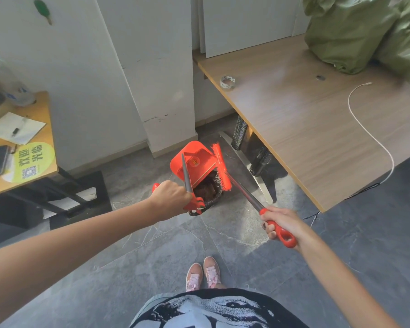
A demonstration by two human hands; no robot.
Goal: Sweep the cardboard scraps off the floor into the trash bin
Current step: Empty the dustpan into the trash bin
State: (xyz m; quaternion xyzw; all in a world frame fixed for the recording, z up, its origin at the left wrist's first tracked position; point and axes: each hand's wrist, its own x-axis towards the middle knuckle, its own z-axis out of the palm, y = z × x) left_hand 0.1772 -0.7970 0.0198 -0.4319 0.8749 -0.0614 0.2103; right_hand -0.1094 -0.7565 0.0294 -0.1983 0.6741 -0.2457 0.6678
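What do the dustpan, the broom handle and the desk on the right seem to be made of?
Dustpan: likely plastic, uniformly bright red with a smooth moulded look. Broom handle: apparently metal, a thin grey shiny shaft, with a red, probably plastic, grip in the right hand. Desk: wood-look top with visible grain, matte; whether solid wood or laminate cannot be told.

I see the trash bin (208,192) hemmed in: white wall column (161,79) just behind it, desk (317,129) and its metal legs (249,147) close on its right. In front of it the grey floor (223,235) lies open, and the black frame (81,197) stands well off to its left.

Dustpan (193,162) hides most of bin (208,190)
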